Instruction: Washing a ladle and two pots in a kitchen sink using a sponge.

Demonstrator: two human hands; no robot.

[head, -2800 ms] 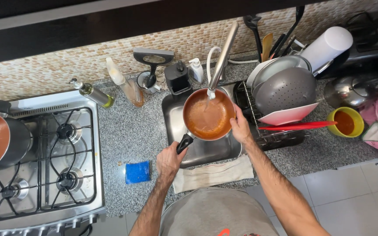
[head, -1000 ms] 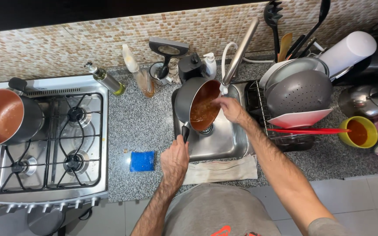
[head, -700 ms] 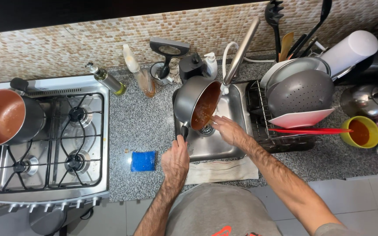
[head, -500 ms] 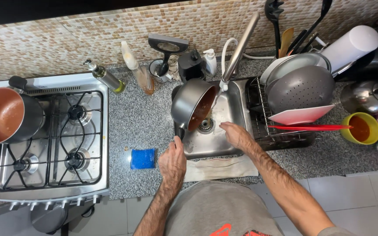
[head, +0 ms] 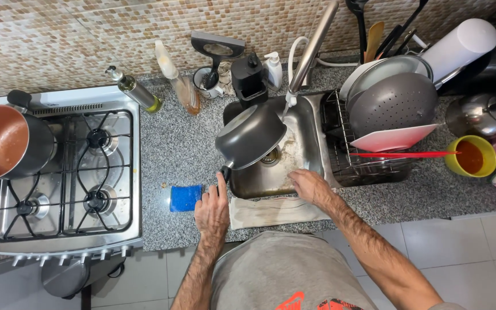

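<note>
My left hand (head: pixel 212 208) grips the black handle of a dark grey saucepan (head: pixel 250 136). The pan is tipped almost upside down over the steel sink (head: pixel 302 163), its underside facing up. Water runs from the tap (head: pixel 312 47) just beside the pan's rim. My right hand (head: pixel 309 185) rests at the sink's front edge with fingers spread, holding nothing, just above a folded cloth (head: pixel 274 210) on the counter. A blue sponge (head: pixel 185 197) lies left of my left hand.
A gas stove (head: pixel 64 172) on the left carries a copper-coloured pot (head: pixel 4 143). Bottles and a soap dispenser (head: pixel 249 77) stand behind the sink. A dish rack (head: pixel 368 155) on the right holds a colander and plates. A yellow cup (head: pixel 471 155) sits beyond it.
The pan has tilted from level, with reddish liquid inside, to nearly overturned over the sink. My right hand left the pan's rim and dropped to the sink's front edge.
</note>
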